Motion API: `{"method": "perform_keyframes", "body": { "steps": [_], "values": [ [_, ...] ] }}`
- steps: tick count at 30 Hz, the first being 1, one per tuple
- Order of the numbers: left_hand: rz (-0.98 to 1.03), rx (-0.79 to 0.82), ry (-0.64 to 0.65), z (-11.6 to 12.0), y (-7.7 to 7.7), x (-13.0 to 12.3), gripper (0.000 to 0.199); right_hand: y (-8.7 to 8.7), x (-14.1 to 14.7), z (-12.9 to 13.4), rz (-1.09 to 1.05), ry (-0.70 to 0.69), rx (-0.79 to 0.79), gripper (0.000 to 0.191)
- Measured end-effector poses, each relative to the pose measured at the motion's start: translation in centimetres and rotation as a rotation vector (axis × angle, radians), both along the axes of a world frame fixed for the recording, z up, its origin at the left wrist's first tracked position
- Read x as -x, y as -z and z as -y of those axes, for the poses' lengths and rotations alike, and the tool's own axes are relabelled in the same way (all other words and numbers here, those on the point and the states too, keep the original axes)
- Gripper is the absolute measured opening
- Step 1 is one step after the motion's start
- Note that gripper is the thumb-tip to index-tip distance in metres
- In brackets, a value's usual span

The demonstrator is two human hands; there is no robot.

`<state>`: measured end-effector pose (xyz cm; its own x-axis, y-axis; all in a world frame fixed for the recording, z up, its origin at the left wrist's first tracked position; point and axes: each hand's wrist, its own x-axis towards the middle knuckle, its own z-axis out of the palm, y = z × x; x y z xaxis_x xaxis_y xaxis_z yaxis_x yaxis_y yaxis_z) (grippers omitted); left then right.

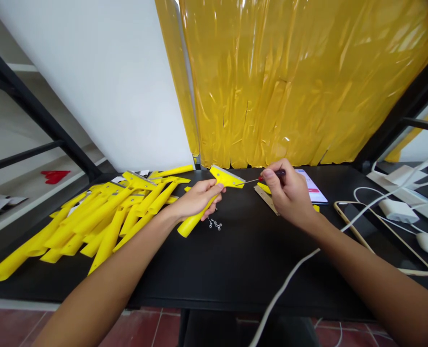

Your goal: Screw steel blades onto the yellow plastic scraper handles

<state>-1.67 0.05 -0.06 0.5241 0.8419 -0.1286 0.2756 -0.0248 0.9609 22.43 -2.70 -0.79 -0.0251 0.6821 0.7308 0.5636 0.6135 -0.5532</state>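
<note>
My left hand (202, 196) is closed around the neck of a yellow scraper (225, 178), its wide head with a metal strip turned up and to the right. In my right hand (285, 190) is a screwdriver (274, 176) with a dark red handle. Its thin shaft points left, and the tip meets the scraper head near the right side. Several small screws (215, 224) lie on the black table (214, 270) below my left hand. Beside my right hand rests another yellow piece with a flat metal plate (266, 198), partly hidden by that hand.
A heap of yellow scrapers (109, 217) covers the table's left side. To the right lie a phone (383, 236), white chargers (397, 211) and a white cable (293, 274) crossing the front edge. A lit screen (313, 187) sits behind my right hand. Yellow plastic sheeting (289, 86) hangs at the back.
</note>
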Motion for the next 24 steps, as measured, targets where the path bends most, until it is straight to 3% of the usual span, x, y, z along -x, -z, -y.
{"method": "perform_keyframes", "body": {
  "steps": [15, 17, 21, 24],
  "values": [
    [-0.102, -0.178, 0.013, 0.3, 0.6, 0.0, 0.029, -0.2, 0.6, 0.2, 0.143, 0.014, 0.023, 0.014],
    [-0.115, -0.161, 0.007, 0.4, 0.4, 0.1, 0.03, -0.5, 0.5, 0.4, 0.219, -0.059, 0.034, 0.011],
    [-0.125, -0.025, 0.019, 0.5, -1.2, 1.3, 0.028, -1.4, -0.3, 0.7, 0.429, -0.34, -0.008, 0.008],
    [-0.167, 0.088, 0.114, 0.5, -2.5, 2.5, 0.027, -2.2, -0.5, 1.3, 0.552, -0.45, 0.001, 0.01]
  ]
}}
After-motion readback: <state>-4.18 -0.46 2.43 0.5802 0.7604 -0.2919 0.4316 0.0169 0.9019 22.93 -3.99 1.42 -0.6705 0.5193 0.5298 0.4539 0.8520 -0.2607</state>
